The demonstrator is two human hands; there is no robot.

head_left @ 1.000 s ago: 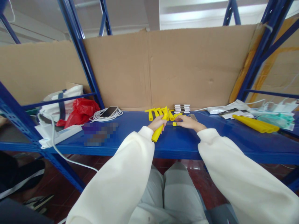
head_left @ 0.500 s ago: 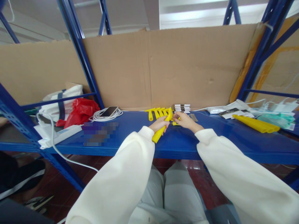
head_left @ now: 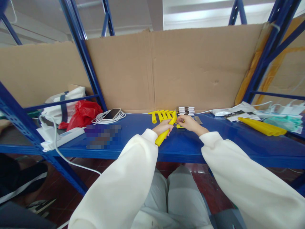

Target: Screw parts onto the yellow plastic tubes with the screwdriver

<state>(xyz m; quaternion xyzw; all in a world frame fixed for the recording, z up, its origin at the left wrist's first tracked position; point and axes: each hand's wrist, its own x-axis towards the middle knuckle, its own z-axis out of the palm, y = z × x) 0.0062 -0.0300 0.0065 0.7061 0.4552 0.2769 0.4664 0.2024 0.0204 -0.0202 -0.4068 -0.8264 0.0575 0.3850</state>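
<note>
My left hand [head_left: 163, 128] is wrapped round the thick tubular handle of a yellow scraper-like tool [head_left: 162, 137]. Its handle end points down toward me and its head is up, near my right fingers. My right hand [head_left: 187, 122] is closed in a pinch beside that head; whatever is between the fingertips is hidden. Just under the right fingers lies a small yellow piece [head_left: 180, 126]. Behind my hands, several similar yellow tools [head_left: 154, 118] lie in a row. Right of them is a stack of small white packs with dark bands [head_left: 186, 110], with flat grey metal pieces [head_left: 197, 120] near it.
Longer yellow pieces [head_left: 263, 126] lie at the right of the blue shelf [head_left: 138, 152]. At the left are a phone [head_left: 112, 114] on a coiled white cable, a red bag [head_left: 83, 113] and a power strip [head_left: 68, 136]. Cardboard [head_left: 186, 70] walls the back. Another person's hand [head_left: 4, 125] shows far left.
Both hands keep nearly the same place and hold on the yellow tool. The view has shifted very slightly. Another person's hand at the far left edge has come further into view.
</note>
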